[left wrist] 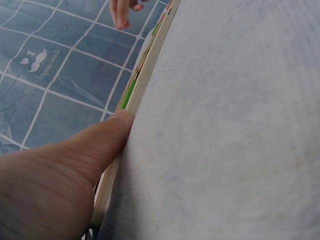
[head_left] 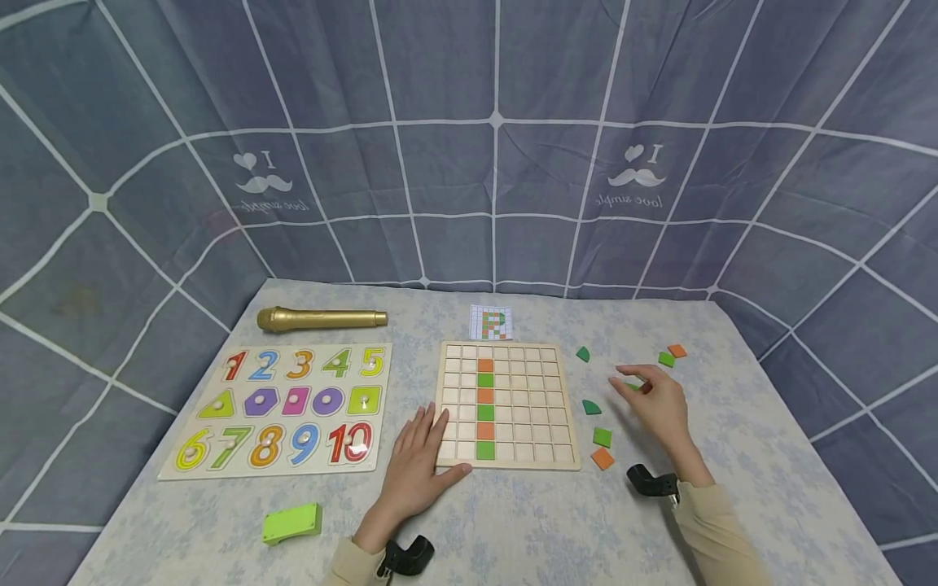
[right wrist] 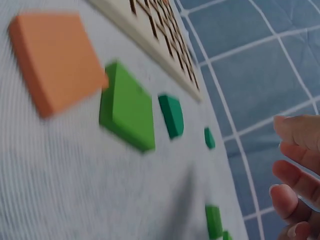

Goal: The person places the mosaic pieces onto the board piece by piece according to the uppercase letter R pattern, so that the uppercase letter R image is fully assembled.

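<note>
My left hand (head_left: pixel 418 468) lies with straight fingers on the left edge of a wooden grid board (head_left: pixel 531 411), its thumb along the front edge. One column of the board holds alternating orange and green squares, with a green square (head_left: pixel 485 450) nearest me. Raised over the table right of the board, my right hand (head_left: pixel 659 411) has loosely bent fingers, thumb and forefinger apart. In the right wrist view its fingers (right wrist: pixel 295 175) hold nothing visible. A green piece (head_left: pixel 633 386) shows between thumb and forefinger in the head view, partly hidden.
Loose pieces lie right of the board: a green square (head_left: pixel 602 437), an orange square (head_left: pixel 602 459), dark green quarter-rounds (head_left: pixel 591 407) and others. A pattern card (head_left: pixel 491 323) sits behind the board. Leftward are a number puzzle (head_left: pixel 274 419), a gold microphone (head_left: pixel 322 319) and a lime-green block (head_left: pixel 291 523).
</note>
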Demonstrator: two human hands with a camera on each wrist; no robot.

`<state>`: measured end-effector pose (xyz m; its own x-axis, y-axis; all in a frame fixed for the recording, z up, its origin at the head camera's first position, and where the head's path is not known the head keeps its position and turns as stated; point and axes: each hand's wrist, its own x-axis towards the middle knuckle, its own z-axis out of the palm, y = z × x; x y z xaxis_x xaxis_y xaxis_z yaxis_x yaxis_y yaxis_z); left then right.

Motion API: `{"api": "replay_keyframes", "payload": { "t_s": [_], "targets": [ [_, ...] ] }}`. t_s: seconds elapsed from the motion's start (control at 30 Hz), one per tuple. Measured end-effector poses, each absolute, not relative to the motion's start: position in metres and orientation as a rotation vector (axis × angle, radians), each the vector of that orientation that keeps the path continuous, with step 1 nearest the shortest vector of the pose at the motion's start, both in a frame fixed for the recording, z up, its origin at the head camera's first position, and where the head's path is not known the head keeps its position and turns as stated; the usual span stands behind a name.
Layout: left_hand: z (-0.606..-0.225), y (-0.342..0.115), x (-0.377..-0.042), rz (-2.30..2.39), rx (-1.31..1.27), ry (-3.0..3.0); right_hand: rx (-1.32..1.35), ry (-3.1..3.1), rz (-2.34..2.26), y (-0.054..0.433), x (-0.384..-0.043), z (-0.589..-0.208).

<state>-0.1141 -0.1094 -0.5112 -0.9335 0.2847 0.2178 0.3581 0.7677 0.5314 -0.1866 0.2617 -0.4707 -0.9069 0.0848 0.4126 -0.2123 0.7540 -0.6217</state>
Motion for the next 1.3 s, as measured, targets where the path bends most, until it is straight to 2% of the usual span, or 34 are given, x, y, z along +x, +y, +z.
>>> {"api": "replay_keyframes", "payload": {
  "t_s": [0.53,1.3],
  "targets": [
    [-0.512,-0.110,-0.115,-0.876,-0.526,-2.836,-0.100,-2.756,0.921,0.284,-0.189,-0.479],
    [-0.511,-0.110,-0.114,-0.898,-0.519,-2.840,-0.148,-2.931,0.809,0.287,-0.191,-0.483]
  ]
}}
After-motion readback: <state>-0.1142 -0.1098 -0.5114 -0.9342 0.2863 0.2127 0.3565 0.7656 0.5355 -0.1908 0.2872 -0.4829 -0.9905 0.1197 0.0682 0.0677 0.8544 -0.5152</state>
